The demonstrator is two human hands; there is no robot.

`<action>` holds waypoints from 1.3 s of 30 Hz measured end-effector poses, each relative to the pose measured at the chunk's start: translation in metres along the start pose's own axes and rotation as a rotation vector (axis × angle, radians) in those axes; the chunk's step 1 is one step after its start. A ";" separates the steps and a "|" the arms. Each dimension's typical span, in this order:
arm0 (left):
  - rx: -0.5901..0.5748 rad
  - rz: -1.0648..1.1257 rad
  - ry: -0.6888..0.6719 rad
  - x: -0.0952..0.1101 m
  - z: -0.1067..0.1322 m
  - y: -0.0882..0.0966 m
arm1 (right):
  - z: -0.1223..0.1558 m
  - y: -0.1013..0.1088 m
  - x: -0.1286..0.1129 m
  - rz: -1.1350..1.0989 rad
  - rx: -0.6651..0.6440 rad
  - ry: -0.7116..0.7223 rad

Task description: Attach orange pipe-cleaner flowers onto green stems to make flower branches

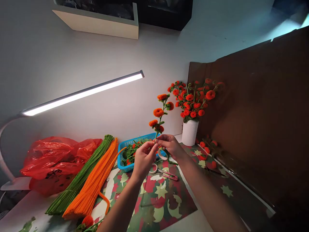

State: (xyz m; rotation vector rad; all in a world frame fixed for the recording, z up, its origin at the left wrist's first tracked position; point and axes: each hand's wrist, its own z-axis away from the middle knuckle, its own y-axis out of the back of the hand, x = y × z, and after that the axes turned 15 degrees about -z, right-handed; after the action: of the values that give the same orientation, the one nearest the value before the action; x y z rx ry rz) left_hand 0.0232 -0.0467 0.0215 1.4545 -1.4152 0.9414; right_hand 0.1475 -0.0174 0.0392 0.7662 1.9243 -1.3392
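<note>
An artificial flower stem [158, 112] with several fuzzy orange blooms and green leaves stands upright above my hands. My left hand [145, 158] pinches its lower end between thumb and fingers. On the same spot from the right, my right hand [171, 147] is also closed, its fingertips nearly touching the left ones. Just behind the hands sits a blue plastic basket [125, 168] with green stems and small orange flowers in it. A white ring-shaped roll [163, 155] lies under my right hand. Beside it on the patterned mat are pink-handled scissors [170, 175].
Bundles of green pipe cleaners [82, 177] and orange pipe cleaners [93, 183] lie left, beside a red plastic bag [60, 158]. A lit lamp [84, 93] reaches over them. Back right, a white ribbed vase [190, 132] holds orange flowers near a brown cardboard panel [256, 122].
</note>
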 end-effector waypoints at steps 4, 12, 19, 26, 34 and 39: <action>0.118 -0.035 -0.138 -0.001 0.003 -0.006 | -0.001 -0.006 0.008 0.007 0.052 0.080; -0.238 0.404 0.166 0.009 0.000 0.002 | 0.001 0.002 0.005 -0.257 -0.156 -0.199; 0.008 -0.113 -0.069 -0.007 0.001 -0.005 | -0.010 0.015 0.012 -0.158 -0.044 -0.137; 0.137 -0.138 -0.127 0.007 0.007 -0.006 | -0.004 0.006 0.010 -0.159 -0.055 -0.058; -0.296 0.554 0.234 0.013 0.001 0.003 | 0.003 -0.007 0.010 -0.282 -0.153 -0.163; -0.169 0.204 0.097 0.015 0.000 0.007 | 0.002 -0.002 0.003 -0.105 -0.124 -0.048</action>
State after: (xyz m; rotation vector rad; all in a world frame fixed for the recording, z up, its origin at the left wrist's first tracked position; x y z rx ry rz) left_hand 0.0173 -0.0513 0.0361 1.1416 -1.5518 0.9780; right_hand 0.1444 -0.0200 0.0379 0.5749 2.0125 -1.2746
